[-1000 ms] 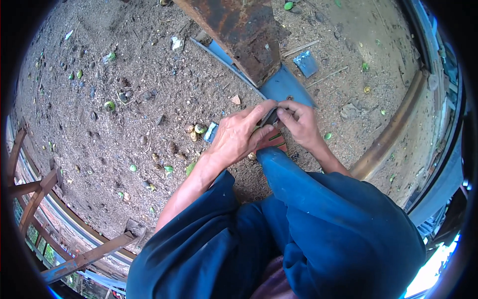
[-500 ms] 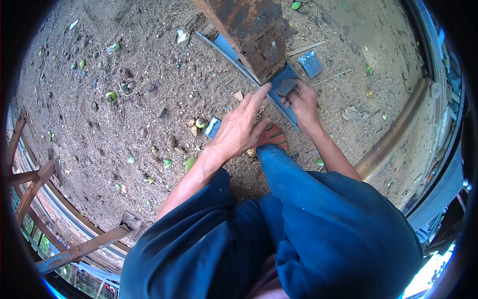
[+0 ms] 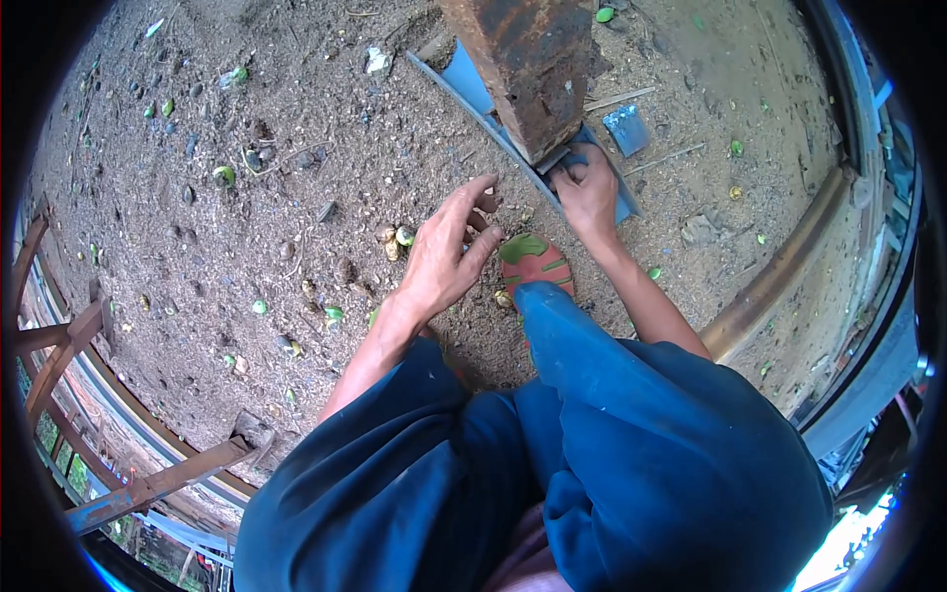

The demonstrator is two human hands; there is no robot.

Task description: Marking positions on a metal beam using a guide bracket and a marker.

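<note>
Beam (image 3: 523,61): metal, rusted, pitted, rough and matt. Channel (image 3: 471,84): apparently metal, blue-coated, smooth, with a dull sheen. Small plate (image 3: 554,160): dark grey, matt, partly hidden; material cannot be told. Block (image 3: 626,130): blue, smooth-faced, rough and crusted along one edge. Trousers (image 3: 641,395): blue cloth, soft, creased, matt. Shoe (image 3: 538,264): orange-red and green, matt, material unclear. Long bar (image 3: 779,271): brown, smooth, faintly glossy. Ground (image 3: 296,197): loose, sandy, grainy, matt.
</note>
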